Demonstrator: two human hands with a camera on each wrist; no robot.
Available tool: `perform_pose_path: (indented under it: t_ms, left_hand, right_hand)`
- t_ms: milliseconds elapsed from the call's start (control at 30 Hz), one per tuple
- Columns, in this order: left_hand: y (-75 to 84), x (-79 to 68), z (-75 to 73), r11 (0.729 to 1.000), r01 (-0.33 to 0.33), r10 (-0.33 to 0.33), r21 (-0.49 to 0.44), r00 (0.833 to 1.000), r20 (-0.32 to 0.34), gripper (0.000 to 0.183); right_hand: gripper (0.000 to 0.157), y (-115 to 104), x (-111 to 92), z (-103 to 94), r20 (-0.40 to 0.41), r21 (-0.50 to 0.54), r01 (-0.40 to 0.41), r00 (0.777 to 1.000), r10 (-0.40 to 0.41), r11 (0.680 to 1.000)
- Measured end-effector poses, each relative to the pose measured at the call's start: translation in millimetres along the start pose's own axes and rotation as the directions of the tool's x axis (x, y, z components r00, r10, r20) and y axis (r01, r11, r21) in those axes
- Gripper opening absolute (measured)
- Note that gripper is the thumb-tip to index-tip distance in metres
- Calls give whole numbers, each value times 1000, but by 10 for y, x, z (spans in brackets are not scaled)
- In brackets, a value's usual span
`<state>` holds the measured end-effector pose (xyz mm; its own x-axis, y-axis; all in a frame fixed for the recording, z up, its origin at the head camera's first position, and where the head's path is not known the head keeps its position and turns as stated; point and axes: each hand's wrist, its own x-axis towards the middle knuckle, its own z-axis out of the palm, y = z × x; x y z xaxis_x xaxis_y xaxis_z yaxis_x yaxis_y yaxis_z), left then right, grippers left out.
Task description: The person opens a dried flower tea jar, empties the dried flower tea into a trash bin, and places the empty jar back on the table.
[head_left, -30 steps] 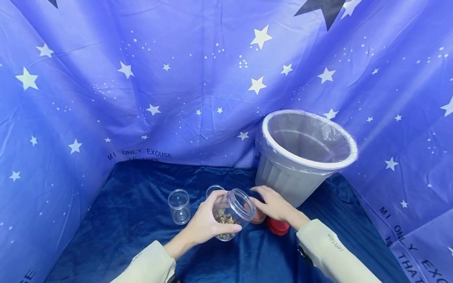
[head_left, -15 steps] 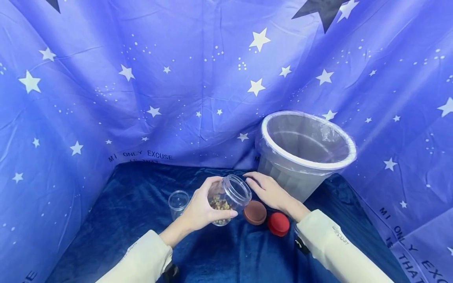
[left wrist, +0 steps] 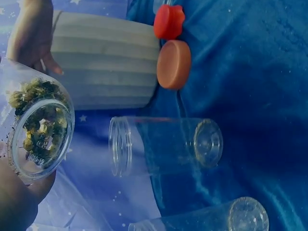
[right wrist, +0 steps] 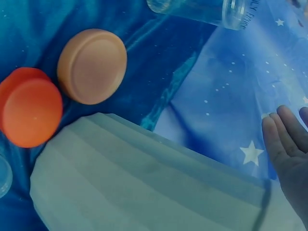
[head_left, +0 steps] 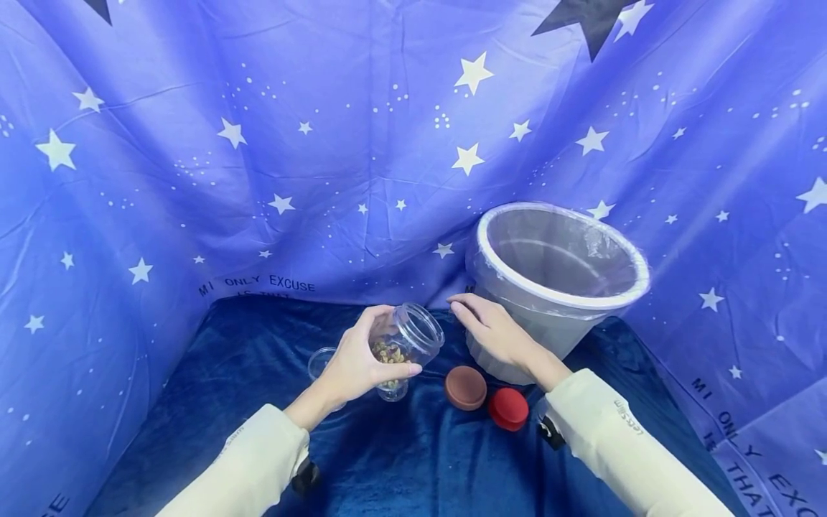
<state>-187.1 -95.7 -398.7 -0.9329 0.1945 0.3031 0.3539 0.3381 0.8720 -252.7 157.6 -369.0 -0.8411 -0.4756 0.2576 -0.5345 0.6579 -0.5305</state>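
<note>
My left hand (head_left: 352, 362) grips a clear plastic jar (head_left: 426, 341), thumb along its near side. The jar is tilted with its uncapped mouth to the right. Small dried yellow-green and brownish buds (head_left: 389, 353) lie at its bottom; the left wrist view shows them through the base (left wrist: 45, 139). To the right of the mouth, apart from it, my right hand (head_left: 500, 334) is held in front of the bin (head_left: 497, 352). Its fingers (right wrist: 291, 130) are extended, with nothing seen in them in the right wrist view.
A brown lid (head_left: 465, 388) and a red lid (head_left: 509, 409) lie on the blue cloth below the bin. Two clear jars stand behind the left hand, one below the held jar (left wrist: 163, 144) and one farther left (left wrist: 248, 219). Starry curtains (head_left: 362, 143) enclose the space.
The left hand has moved up and left with the jar, away from the lids. The right hand has risen off the lids, so both now show fully.
</note>
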Motion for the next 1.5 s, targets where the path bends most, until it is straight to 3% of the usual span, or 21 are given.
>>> perform_pose_path:
  t_ms: [233,600,1033,1233,1500]
  left_hand:
    - [-12,130,-39,990,-47,51,130,998,-21,88]
    - [31,314,-196,952,-85,100,294,994,-37,91]
    - [175,486,-279,935,-82,106,344,993,-50,91]
    - [226,535,-275,945,-72,96,318,994,-61,90]
    - [348,641,-279,925,-101,127,366,991,-46,90]
  right_hand:
    - [40,-89,35,-96,4,7,-21,1000,21,1000]
    - [38,-320,106,-271,-46,30,-26,999,27,999]
    - [35,-480,230,-609,-140,143,-5,990,25,990]
    - [36,-459,225,-811,-185,96,-11,982,29,995]
    - [31,-311,209,-1033,-284,-110,32,957,-63,993]
